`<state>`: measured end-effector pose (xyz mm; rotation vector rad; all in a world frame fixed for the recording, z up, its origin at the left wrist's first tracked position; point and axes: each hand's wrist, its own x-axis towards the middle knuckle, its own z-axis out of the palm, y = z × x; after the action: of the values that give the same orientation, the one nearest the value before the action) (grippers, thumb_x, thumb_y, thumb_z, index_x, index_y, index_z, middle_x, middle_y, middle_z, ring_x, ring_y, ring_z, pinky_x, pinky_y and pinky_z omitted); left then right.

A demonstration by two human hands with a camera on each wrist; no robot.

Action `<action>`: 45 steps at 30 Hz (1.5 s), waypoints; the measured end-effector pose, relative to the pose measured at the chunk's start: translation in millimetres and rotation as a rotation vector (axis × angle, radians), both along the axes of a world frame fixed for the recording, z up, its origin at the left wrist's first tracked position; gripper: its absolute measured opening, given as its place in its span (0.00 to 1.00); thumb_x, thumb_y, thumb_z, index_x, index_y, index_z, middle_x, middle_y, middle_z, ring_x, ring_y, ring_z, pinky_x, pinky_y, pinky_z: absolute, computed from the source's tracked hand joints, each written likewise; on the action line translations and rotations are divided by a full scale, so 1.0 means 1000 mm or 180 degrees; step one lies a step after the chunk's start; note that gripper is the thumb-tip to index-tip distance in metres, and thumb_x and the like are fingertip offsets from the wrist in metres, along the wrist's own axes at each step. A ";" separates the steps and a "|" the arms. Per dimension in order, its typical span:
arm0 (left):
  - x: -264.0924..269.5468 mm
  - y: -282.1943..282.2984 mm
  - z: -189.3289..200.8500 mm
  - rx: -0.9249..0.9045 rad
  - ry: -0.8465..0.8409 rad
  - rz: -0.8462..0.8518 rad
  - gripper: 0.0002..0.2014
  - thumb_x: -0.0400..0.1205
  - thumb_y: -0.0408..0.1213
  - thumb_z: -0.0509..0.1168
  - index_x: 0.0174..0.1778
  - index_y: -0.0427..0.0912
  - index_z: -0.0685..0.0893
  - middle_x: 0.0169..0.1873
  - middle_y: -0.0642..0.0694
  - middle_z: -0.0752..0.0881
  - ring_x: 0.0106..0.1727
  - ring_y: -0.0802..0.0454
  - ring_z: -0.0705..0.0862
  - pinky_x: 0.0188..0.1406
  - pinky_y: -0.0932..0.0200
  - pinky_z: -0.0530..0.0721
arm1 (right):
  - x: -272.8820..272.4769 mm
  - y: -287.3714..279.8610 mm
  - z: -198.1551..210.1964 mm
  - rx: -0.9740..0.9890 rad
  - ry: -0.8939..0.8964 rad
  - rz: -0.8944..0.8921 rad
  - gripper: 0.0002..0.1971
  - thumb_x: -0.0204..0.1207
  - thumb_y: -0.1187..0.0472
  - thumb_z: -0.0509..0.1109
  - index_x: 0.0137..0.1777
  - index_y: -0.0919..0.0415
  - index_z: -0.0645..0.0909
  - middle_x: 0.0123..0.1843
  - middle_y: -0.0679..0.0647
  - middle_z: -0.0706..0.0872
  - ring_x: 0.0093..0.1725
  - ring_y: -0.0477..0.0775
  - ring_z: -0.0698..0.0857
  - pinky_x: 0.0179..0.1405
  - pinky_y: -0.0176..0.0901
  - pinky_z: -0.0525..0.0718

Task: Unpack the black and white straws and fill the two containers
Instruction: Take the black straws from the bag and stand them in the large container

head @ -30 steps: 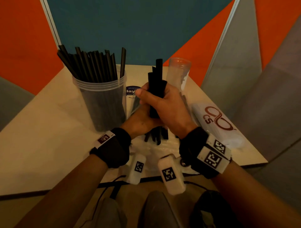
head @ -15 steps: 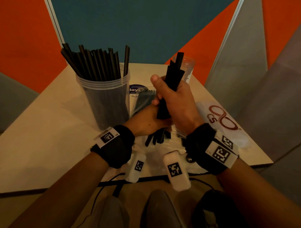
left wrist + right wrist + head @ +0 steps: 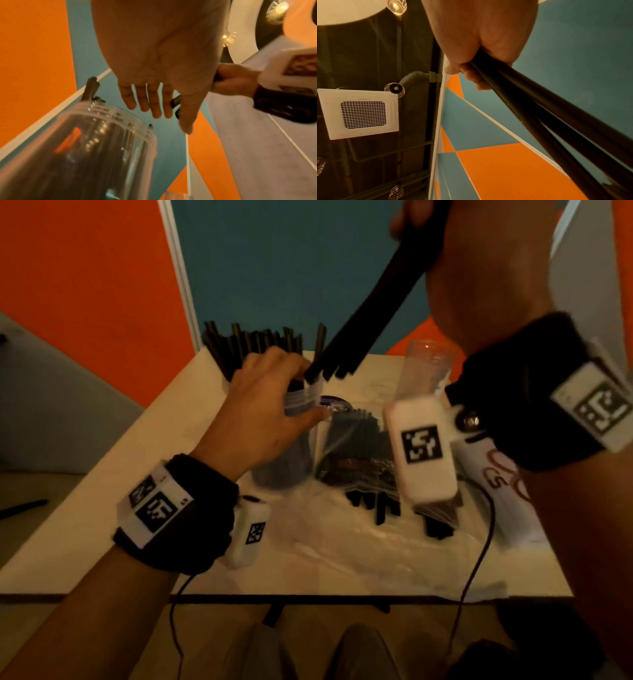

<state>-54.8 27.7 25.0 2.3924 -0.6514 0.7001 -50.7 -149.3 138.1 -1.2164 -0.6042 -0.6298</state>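
While the right hand (image 3: 479, 268) grips one black straw bundle (image 3: 370, 313), the left hand (image 3: 270, 405) stays open-fingered.

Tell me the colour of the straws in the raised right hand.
Black. The bundle of straws gripped by the right hand shows best in the right wrist view.

Black wristbands (image 3: 191, 508) with white marker-tagged camera blocks (image 3: 423, 450), thin cables.

a fitted-out commercial interior, cafe-like or a staged booth; which one can't be told. beyond the left hand (image 3: 270, 409), wall panels (image 3: 85, 285) in orange, teal and grey meet at white trim strips. above the right hand (image 3: 481, 35), a dark open ceiling carries a white cassette air vent (image 3: 359, 113), caged bulbs (image 3: 396, 6) and a grey pipe (image 3: 412, 77). under the hands, a pale counter (image 3: 102, 491).
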 end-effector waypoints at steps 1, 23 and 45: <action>0.003 0.006 -0.001 0.0193 -0.0127 0.0261 0.21 0.75 0.48 0.72 0.61 0.45 0.79 0.53 0.46 0.76 0.55 0.47 0.71 0.49 0.57 0.63 | 0.006 0.007 0.005 0.0002 0.0024 0.0065 0.13 0.71 0.71 0.57 0.28 0.58 0.67 0.19 0.42 0.74 0.23 0.42 0.74 0.33 0.37 0.76; 0.010 0.020 -0.008 -0.0162 0.0377 0.0701 0.09 0.75 0.38 0.73 0.42 0.43 0.80 0.42 0.50 0.77 0.42 0.55 0.73 0.33 0.64 0.60 | 0.070 0.077 -0.071 -0.1735 0.0972 -0.0181 0.38 0.70 0.55 0.78 0.76 0.52 0.60 0.61 0.47 0.78 0.63 0.49 0.80 0.61 0.40 0.81; 0.010 0.023 -0.008 -0.0150 0.0380 0.0594 0.10 0.74 0.39 0.73 0.46 0.43 0.81 0.44 0.49 0.78 0.43 0.55 0.73 0.33 0.63 0.60 | 0.039 0.050 -0.074 -0.3422 0.0465 -0.0298 0.25 0.84 0.52 0.60 0.80 0.49 0.63 0.81 0.48 0.66 0.80 0.45 0.64 0.76 0.35 0.62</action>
<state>-45.1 50.3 16.7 2.4502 -0.3615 0.6350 -11.5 -99.0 64.5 -2.2784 -0.7920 -0.2555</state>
